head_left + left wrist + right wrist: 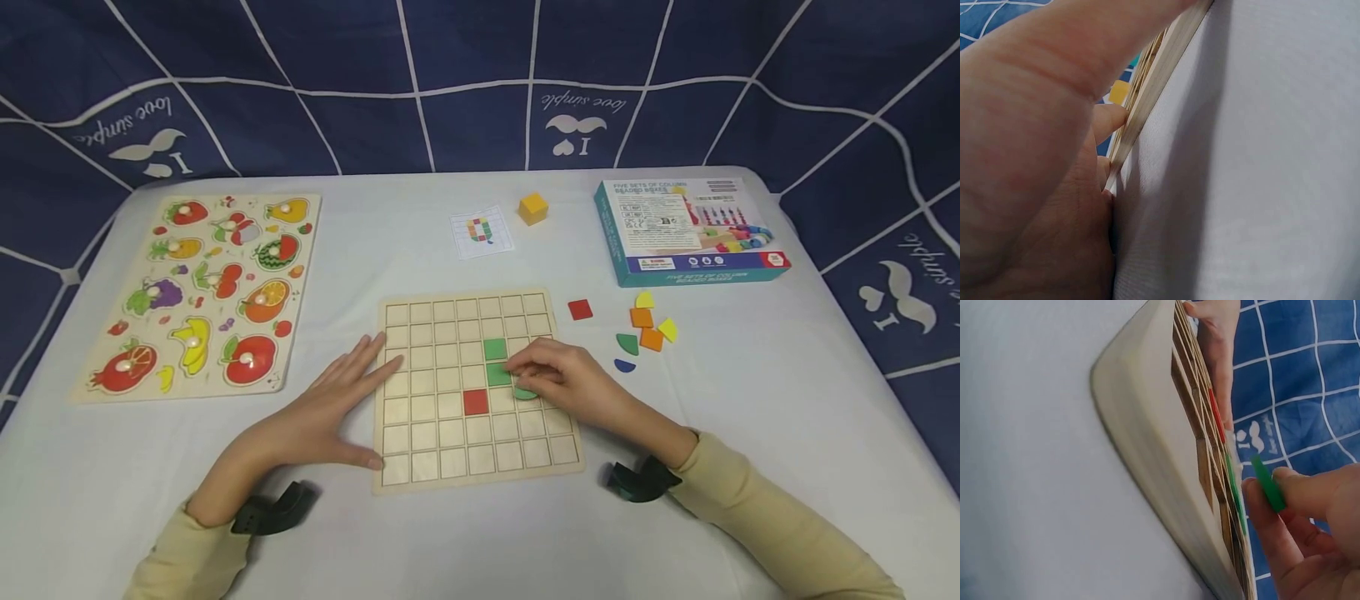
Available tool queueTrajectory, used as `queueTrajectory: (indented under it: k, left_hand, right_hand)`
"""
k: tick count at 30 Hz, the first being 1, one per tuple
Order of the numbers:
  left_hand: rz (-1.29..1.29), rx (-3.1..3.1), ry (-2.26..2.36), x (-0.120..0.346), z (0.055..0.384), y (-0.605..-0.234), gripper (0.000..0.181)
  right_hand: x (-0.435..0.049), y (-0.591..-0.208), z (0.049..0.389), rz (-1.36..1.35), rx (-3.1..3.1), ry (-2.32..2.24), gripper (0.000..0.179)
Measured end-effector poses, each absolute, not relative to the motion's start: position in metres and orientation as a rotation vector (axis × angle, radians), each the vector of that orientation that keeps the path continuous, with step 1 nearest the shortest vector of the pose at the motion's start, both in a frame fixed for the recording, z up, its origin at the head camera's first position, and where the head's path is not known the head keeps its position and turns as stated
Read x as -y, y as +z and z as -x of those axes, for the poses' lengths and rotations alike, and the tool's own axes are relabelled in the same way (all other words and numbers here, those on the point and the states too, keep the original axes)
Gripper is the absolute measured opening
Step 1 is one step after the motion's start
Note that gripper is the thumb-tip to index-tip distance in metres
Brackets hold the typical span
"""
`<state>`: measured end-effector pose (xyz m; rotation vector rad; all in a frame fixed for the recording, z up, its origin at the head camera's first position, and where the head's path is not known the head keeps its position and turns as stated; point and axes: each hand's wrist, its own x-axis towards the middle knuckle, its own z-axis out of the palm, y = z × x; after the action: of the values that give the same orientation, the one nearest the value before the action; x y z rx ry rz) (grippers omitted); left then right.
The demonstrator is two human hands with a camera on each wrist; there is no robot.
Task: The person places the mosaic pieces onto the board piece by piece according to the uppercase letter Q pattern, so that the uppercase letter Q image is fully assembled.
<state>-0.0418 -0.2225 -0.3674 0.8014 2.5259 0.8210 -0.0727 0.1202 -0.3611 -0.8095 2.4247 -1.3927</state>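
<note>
A wooden grid board (438,462) lies flat in the middle of the table. In its cells sit two green squares (494,348), one above the other, and a red square (476,402). My right hand (562,379) pinches a green rounded tile (527,393) between thumb and fingers over the board's right half. In the right wrist view that green tile (1267,484) stands tilted above the board's surface. My left hand (322,417) is spread along the board's left edge, its fingertips and thumb touching the rim.
Right of the board lie a red square tile (580,309), orange squares (641,317), yellow pieces (667,330), a green piece (627,343) and a blue piece (625,365). Behind are a pattern card (481,232), yellow cube (533,209) and box (690,233). A fruit puzzle (202,292) lies left.
</note>
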Motion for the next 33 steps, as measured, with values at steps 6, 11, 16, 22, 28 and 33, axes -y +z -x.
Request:
queueTrajectory:
  k: [6, 11, 16, 22, 28, 33]
  left_hand:
    - [-0.797, -2.527, 0.815, 0.222, 0.043, -0.368, 0.117]
    - [-0.794, -2.526, 0.816, 0.223, 0.043, -0.367, 0.117]
    - [-0.787, -2.526, 0.834, 0.223, 0.043, -0.367, 0.117]
    - [-0.785, -2.53, 0.829, 0.222, 0.038, -0.37, 0.118]
    - [-0.78, -2.532, 0.815, 0.222, 0.037, -0.37, 0.118]
    - [-0.793, -2.541, 0.818, 0.222, 0.039, -0.369, 0.118]
  right_hand:
    - [-0.12, -0.362, 0.072, 0.762, -2.4, -1.458, 0.035]
    - [-0.12, -0.362, 0.074, 0.75, -2.451, -1.464, 0.021]
    - [-0.119, -0.362, 0.075, 0.749, -2.441, -1.451, 0.014]
    - [-0.116, -0.366, 0.07, 0.734, -2.39, -1.47, 0.014]
    - [-0.11, -0.369, 0.068, 0.818, -2.402, -1.436, 0.012]
    - [-0.108, -0.366, 0.068, 0.865, -2.445, -1.419, 0.011]
